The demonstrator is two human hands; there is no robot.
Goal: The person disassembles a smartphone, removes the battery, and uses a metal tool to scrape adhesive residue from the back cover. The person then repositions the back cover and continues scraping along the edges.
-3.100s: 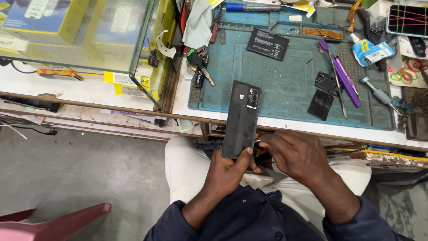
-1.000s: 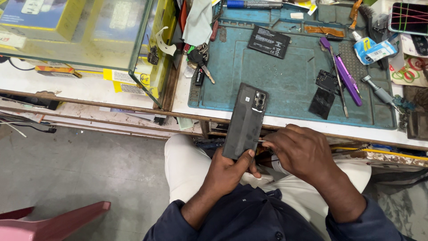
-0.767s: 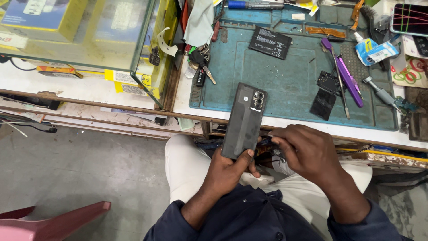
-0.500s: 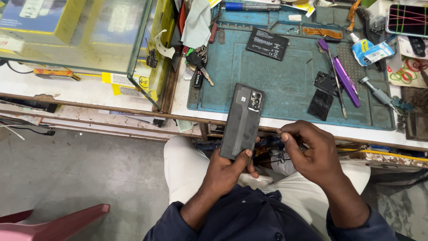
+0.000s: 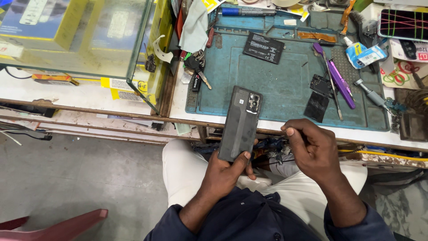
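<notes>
Far to the left of my grip stands a glass display case (image 5: 76,40) with yellow boxes inside; a red plastic chair (image 5: 58,225) edges in below it.

My left hand (image 5: 225,172) is clamped on the lower end of a dark grey phone (image 5: 240,122), back cover facing me, camera cluster at the upper end. The phone is tilted slightly rightward and held above my lap, its upper end overlapping the near edge of the blue work mat (image 5: 285,76). This grip matches the earlier views: same hold, same tilt.

What has changed is my right hand (image 5: 312,145). A moment ago it was pressed against the phone's right edge; now it is drawn clear to the right, fingers pinched together, thumb on top. Whether they hold 1 small part or tool, I cannot tell. My judgement: the work at that edge has paused or finished, and the phone rests in 1 hand only.

Beyond my grip, on the mat: a black battery (image 5: 264,47), a purple pry tool (image 5: 337,76), and 2 dark components (image 5: 319,96).
</notes>
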